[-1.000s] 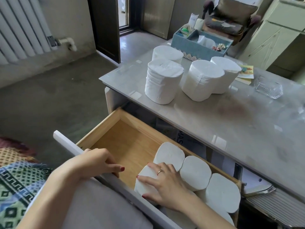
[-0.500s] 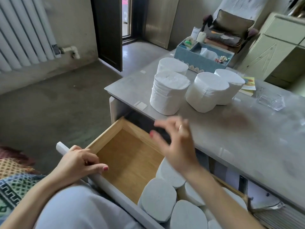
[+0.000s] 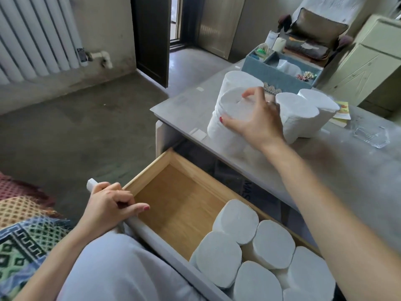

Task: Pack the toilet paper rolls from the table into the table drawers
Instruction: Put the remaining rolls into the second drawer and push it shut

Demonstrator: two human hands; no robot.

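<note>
Several white toilet paper rolls stand upright on the grey table (image 3: 358, 170). My right hand (image 3: 253, 120) reaches over the nearest roll (image 3: 225, 135), thumb on its side and fingers curled over its top. Another roll (image 3: 236, 80) stands behind it, and two more (image 3: 303, 118) to the right. Below, the wooden drawer (image 3: 180, 205) is pulled out; several rolls (image 3: 236, 220) stand packed in its right half, the left half bare. My left hand (image 3: 108, 205) grips the drawer's white front edge.
A blue organiser box (image 3: 275, 77) with small items sits at the table's far end. A clear glass dish (image 3: 371, 135) and a small card (image 3: 342, 109) lie to the right. A patterned blanket (image 3: 19, 231) covers the seat at left. Radiator and doorway stand beyond.
My right hand left the rolls in the drawer, rose over the table edge and now closes on the nearest roll on the table. My left hand stays on the drawer front.
</note>
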